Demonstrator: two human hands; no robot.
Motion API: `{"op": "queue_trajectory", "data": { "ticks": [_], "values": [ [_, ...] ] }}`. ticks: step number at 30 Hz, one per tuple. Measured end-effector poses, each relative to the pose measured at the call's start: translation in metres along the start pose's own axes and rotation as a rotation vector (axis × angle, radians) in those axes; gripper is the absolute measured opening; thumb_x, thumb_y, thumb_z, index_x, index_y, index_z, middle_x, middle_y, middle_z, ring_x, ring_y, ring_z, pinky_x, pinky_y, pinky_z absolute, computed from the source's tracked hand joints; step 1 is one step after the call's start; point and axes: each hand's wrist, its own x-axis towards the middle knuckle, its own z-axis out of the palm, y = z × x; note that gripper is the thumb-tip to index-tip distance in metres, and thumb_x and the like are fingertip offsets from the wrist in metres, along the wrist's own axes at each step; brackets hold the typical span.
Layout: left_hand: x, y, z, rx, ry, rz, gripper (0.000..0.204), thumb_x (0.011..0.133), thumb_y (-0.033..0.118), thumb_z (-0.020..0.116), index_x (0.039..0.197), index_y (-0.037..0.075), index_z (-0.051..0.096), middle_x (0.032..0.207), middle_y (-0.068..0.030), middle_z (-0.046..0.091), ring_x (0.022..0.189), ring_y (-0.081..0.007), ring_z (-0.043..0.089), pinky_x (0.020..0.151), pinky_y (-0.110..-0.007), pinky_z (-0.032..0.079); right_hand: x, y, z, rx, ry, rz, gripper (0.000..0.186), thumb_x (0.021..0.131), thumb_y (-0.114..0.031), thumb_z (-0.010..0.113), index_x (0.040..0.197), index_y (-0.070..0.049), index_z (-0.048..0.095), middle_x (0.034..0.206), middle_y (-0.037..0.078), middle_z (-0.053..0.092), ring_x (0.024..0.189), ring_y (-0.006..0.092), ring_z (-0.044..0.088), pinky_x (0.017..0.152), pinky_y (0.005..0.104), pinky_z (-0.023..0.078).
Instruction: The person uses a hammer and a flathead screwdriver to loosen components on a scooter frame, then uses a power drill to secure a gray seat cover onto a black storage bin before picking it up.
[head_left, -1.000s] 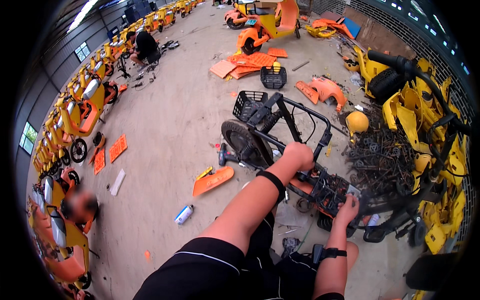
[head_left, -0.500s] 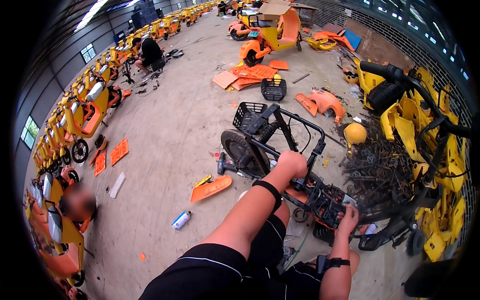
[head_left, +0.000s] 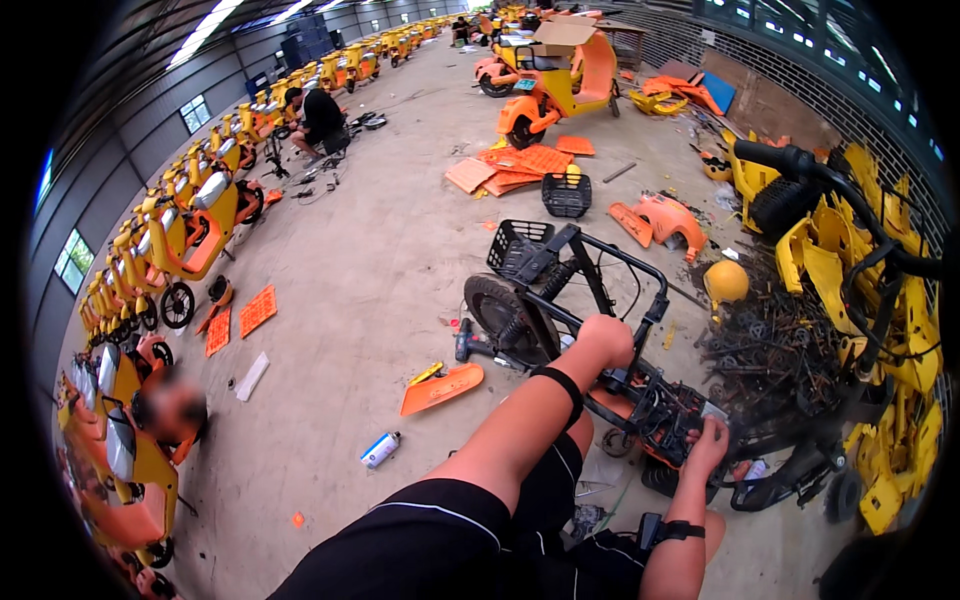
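**Both hands on a stripped scooter frame lying on its side**

The stripped black metal scooter frame (head_left: 590,330) lies tipped over on the grey concrete floor (head_left: 380,260), its long axis running from the black front wheel and wire basket (head_left: 520,250) at the far left toward the tangled rear section near the person's knees. The left hand (head_left: 605,342) sits on the middle of that axis, fingers wrapped shut around a black frame tube just beneath them. The right hand (head_left: 708,442) is lower and nearer the body, fingers curled narrowly onto the black rear assembly (head_left: 665,415); whether they pinch a small part there is too small to tell. From the right fingertips the frame stretches away up and to the left, so the right hand is closer to the rear end and the left hand to the front fork. Beyond the left fingers a flat orange plastic panel (head_left: 442,388) lies on the floor, and a white spray can (head_left: 380,450) farther left. Right of the right hand lies a heap of dark scrap metal parts (head_left: 775,350).
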Motion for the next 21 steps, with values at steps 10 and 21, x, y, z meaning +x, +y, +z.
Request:
{"op": "queue_trajectory", "data": {
  "ticks": [10,21],
  "values": [
    [-0.006,-0.007,0.002,-0.011,0.056,0.061,0.032,0.081,0.031,0.061,0.096,0.009,0.079,0.099,-0.0131,0.076,0.094,-0.0308,0.073,0.081,-0.042,0.058,-0.010,0.012,0.039,-0.034,-0.012,-0.025,0.018,0.099,-0.023,0.064,0.104,-0.006,0.062,0.084,0.003,0.062,0.062,0.0108,0.059,0.051,0.0251,0.045],
    [0.004,-0.015,0.005,-0.055,0.032,0.123,0.037,0.085,0.040,0.061,0.095,0.009,0.079,0.100,-0.0143,0.076,0.093,-0.0328,0.073,0.082,-0.044,0.058,-0.030,0.021,0.075,0.015,0.099,-0.047,0.021,0.095,-0.026,0.070,0.103,-0.008,0.062,0.072,0.002,0.061,0.055,0.0101,0.056,0.047,0.0237,0.042]
  ]
}}
